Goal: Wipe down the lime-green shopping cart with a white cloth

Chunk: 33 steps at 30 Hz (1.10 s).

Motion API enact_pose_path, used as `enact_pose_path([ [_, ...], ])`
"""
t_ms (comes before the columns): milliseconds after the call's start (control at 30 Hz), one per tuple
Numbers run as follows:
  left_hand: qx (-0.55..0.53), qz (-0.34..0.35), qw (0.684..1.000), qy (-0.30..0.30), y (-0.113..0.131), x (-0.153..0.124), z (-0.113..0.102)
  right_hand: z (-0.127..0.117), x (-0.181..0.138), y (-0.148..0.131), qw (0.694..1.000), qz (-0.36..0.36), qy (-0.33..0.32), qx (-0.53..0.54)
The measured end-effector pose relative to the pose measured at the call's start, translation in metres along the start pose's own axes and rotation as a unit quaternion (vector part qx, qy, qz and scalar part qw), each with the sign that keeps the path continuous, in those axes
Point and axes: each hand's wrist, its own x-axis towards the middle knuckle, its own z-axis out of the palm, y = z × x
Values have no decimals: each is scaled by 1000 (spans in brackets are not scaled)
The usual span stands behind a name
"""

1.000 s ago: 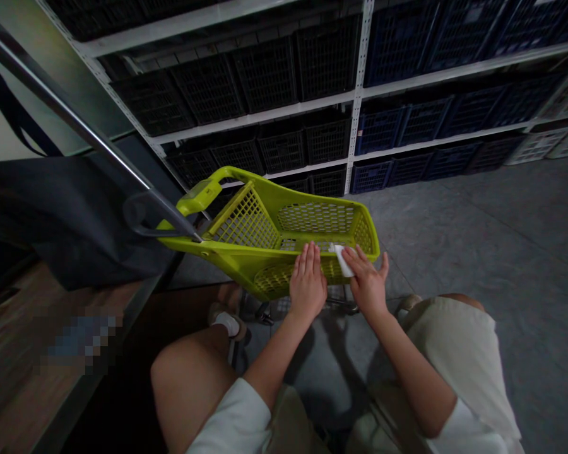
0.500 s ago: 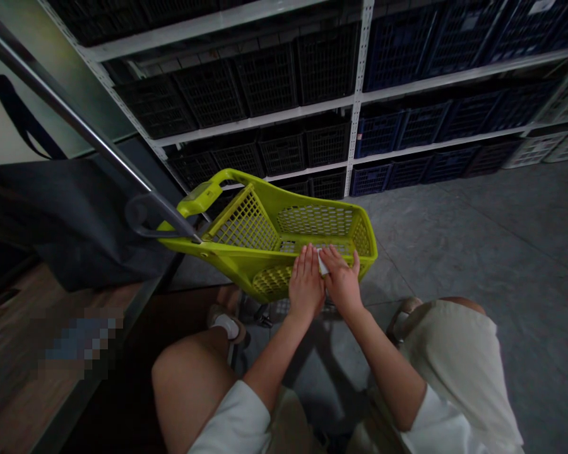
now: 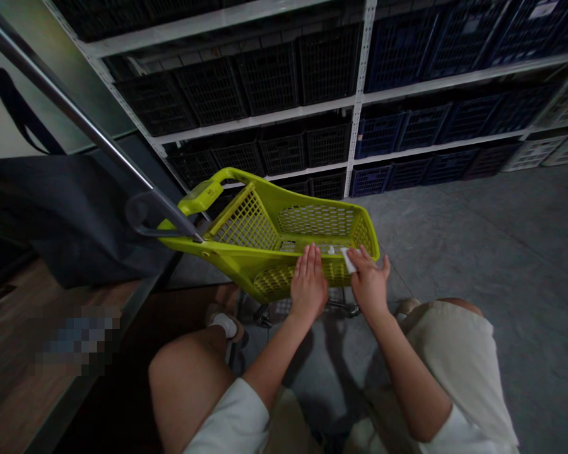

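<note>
A lime-green shopping cart [image 3: 236, 257] with mesh walls stands between my legs, its handle to the left. My left hand [image 3: 309, 287] lies on its near side, fingers straight and side by side over the rim, with nothing visible in them. Near the right end of that rim, my right hand [image 3: 370, 287] presses a small white tissue or cloth [image 3: 348, 259] against the side, its thumb spread outward. A tiny white spot [image 3: 331, 250] shows at the rim between the hands; I cannot tell what it is.
White metal shelving [image 3: 360, 82] across the back holds black crates [image 3: 269, 82] and dark blue crates [image 3: 400, 50]. A shiny metal pole [image 3: 82, 120] slants in from upper left. At left are a dark grey bag-like cloth [image 3: 71, 214] and a wooden surface [image 3: 9, 353]. Grey floor [image 3: 454, 239] extends right.
My right hand has slid right along the cart's near rim with the white tissue or cloth, away from my left hand. The left hand has stayed nearly in place.
</note>
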Motion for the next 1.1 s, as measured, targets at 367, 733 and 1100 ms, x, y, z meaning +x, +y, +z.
enact_pose_path([
  [367,0,0,1000,2,-2,-1,-3,-8,-9,23,998,-66,-8,-15],
  [733,-1,-7,1000,1,-2,0,3,16,1,-32,999,-29,-16,20],
  [1100,-23,0,1000,10,-3,-2,-3,-13,-12,48,999,-19,21,-30],
])
